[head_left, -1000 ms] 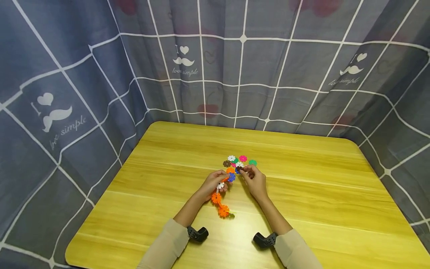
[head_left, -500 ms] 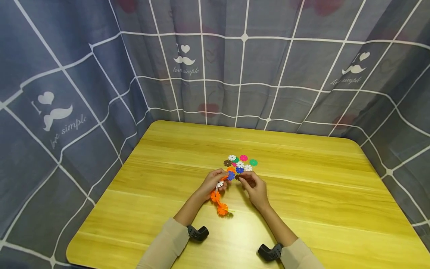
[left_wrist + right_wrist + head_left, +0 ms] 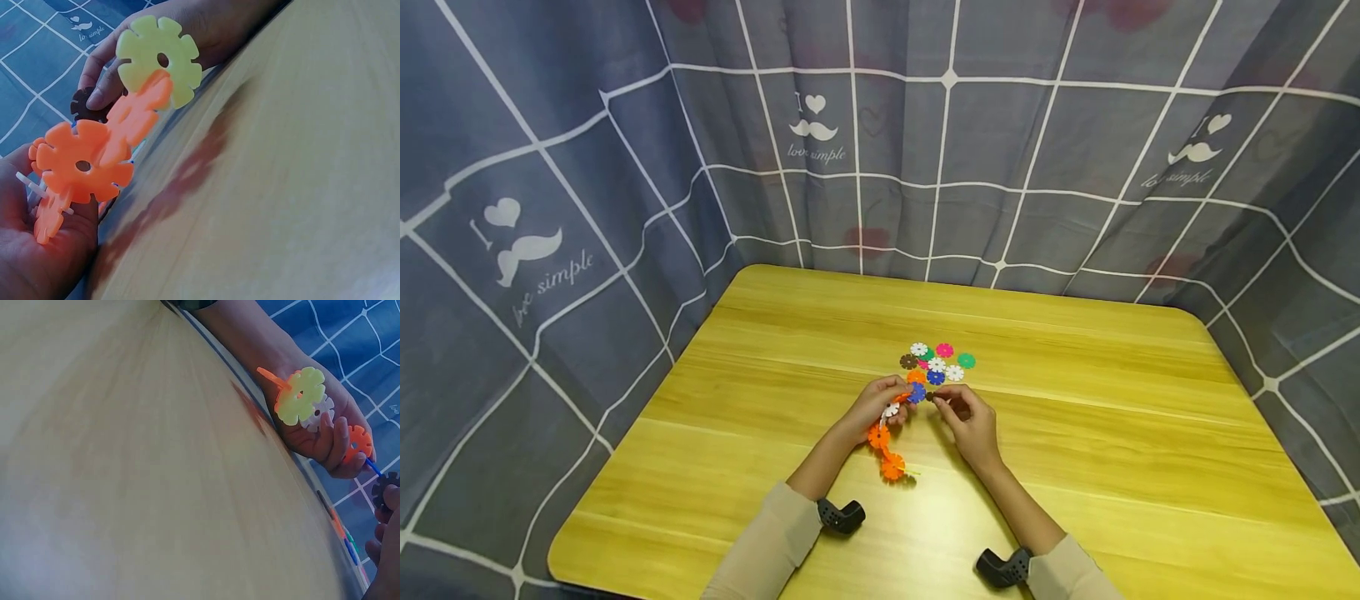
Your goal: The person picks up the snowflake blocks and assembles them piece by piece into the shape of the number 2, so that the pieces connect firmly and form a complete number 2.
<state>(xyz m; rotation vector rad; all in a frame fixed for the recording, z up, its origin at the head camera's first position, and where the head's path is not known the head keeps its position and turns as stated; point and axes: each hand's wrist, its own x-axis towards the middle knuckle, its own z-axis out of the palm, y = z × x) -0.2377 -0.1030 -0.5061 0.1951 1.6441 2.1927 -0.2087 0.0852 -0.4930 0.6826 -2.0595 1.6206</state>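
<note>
My left hand [image 3: 874, 407] holds a chain of interlocking notched plastic discs. A blue disc [image 3: 917, 392] forms its upper end at the fingertips. White and orange discs follow, and an orange disc [image 3: 62, 156] hangs below the palm. At the lower end sits a yellow-green disc [image 3: 140, 62]. My right hand [image 3: 973, 425] pinches a dark brown disc [image 3: 379, 487] between thumb and fingers. In the head view the brown disc is right beside the blue one, edge towards edge. Part of the chain is hidden behind the left fingers.
Just beyond the hands, a loose group of discs lies on the wooden table [image 3: 1112, 433]: a pink disc [image 3: 944, 350], a green disc [image 3: 966, 361], a brown disc [image 3: 909, 362] and several others. A checked curtain [image 3: 895, 150] hangs behind the table.
My right hand has drawn the brown disc back from the loose group, towards the blue end of the chain, uncovering a white and a blue disc. The left hand keeps its hold almost still.
</note>
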